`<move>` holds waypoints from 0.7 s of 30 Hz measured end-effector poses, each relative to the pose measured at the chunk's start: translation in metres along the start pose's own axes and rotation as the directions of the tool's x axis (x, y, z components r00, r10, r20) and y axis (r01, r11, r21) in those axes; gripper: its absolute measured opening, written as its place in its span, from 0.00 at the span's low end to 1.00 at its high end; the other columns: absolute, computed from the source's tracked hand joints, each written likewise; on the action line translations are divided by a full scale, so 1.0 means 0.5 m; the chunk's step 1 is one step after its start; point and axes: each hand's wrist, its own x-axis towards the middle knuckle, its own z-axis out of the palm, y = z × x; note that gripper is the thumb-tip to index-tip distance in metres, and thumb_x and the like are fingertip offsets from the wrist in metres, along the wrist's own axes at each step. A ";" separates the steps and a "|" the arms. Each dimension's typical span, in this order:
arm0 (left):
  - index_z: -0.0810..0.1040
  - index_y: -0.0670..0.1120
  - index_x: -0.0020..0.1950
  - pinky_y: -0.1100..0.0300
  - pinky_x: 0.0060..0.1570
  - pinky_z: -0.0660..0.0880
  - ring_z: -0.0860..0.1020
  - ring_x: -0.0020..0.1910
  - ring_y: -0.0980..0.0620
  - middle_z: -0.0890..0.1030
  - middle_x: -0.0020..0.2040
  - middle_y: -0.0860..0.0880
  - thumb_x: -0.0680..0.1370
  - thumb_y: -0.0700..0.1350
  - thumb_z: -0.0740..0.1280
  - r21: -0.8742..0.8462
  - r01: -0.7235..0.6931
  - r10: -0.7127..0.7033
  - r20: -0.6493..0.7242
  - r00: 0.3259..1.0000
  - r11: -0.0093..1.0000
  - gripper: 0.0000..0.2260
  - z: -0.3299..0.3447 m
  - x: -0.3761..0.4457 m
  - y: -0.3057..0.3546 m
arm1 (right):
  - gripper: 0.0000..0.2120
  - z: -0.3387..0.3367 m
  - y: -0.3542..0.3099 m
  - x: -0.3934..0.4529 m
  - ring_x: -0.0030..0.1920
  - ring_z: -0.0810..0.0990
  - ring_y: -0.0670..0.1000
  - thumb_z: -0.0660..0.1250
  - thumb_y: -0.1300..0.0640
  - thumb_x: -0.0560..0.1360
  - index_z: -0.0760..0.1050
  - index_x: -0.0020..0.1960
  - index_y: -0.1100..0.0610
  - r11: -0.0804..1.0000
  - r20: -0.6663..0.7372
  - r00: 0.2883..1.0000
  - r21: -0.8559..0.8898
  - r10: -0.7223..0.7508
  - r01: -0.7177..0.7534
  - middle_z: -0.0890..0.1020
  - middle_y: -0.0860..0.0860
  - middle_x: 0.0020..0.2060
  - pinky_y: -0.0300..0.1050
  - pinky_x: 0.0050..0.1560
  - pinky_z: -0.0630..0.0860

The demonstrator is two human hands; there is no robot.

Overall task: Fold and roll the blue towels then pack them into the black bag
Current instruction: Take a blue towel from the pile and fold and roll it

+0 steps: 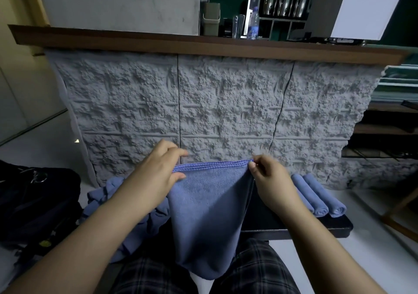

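My left hand and right hand each pinch a top corner of a folded blue towel, which hangs over my lap. Two rolled towels lie just right of it.

We see bare tabletop near right; rolled towels block far right, the towel heap crowds the left.

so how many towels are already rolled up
2. Both rolled towels lie side by side on the dark bench to the right of the right hand: one nearer the hand, one farther right. The hand and arm may hide more.
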 end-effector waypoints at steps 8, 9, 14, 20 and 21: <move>0.81 0.43 0.54 0.61 0.51 0.63 0.73 0.53 0.45 0.79 0.48 0.46 0.74 0.46 0.70 0.116 -0.003 -0.018 0.181 0.983 0.993 0.11 0.064 0.045 -0.043 | 0.11 0.050 0.061 0.026 0.28 0.70 0.41 0.61 0.56 0.79 0.67 0.38 0.51 0.998 0.005 0.998 -0.012 0.063 -0.063 0.72 0.46 0.27 0.32 0.30 0.65; 0.82 0.43 0.49 0.59 0.49 0.63 0.74 0.50 0.44 0.78 0.44 0.46 0.73 0.46 0.71 0.090 0.003 -0.015 0.135 0.991 0.996 0.09 0.076 0.043 -0.048 | 0.11 0.057 0.072 0.029 0.29 0.70 0.41 0.61 0.55 0.79 0.67 0.38 0.51 0.996 0.017 0.996 -0.025 0.088 -0.088 0.72 0.46 0.27 0.32 0.30 0.65; 0.74 0.49 0.37 0.60 0.38 0.61 0.72 0.39 0.50 0.69 0.34 0.55 0.73 0.52 0.69 -0.009 0.083 -0.081 0.123 0.989 0.997 0.09 0.139 0.027 -0.066 | 0.15 0.099 0.123 0.044 0.30 0.68 0.45 0.58 0.55 0.80 0.66 0.35 0.56 0.972 0.017 0.973 -0.059 0.228 -0.227 0.71 0.49 0.28 0.40 0.30 0.62; 0.74 0.50 0.33 0.64 0.25 0.62 0.70 0.22 0.59 0.73 0.21 0.57 0.71 0.52 0.72 -0.181 0.374 -0.338 0.202 0.919 0.909 0.11 0.200 0.065 -0.110 | 0.15 0.142 0.164 0.086 0.23 0.72 0.44 0.57 0.56 0.80 0.68 0.36 0.59 0.951 0.094 0.948 0.027 0.305 -0.309 0.75 0.49 0.22 0.32 0.24 0.64; 0.74 0.50 0.35 0.66 0.24 0.64 0.70 0.20 0.60 0.74 0.21 0.57 0.72 0.49 0.72 -0.222 0.426 -0.371 0.249 0.895 0.877 0.09 0.216 0.075 -0.122 | 0.14 0.155 0.170 0.095 0.21 0.72 0.43 0.56 0.57 0.81 0.69 0.38 0.60 0.937 0.127 0.935 0.077 0.331 -0.342 0.77 0.50 0.21 0.31 0.23 0.65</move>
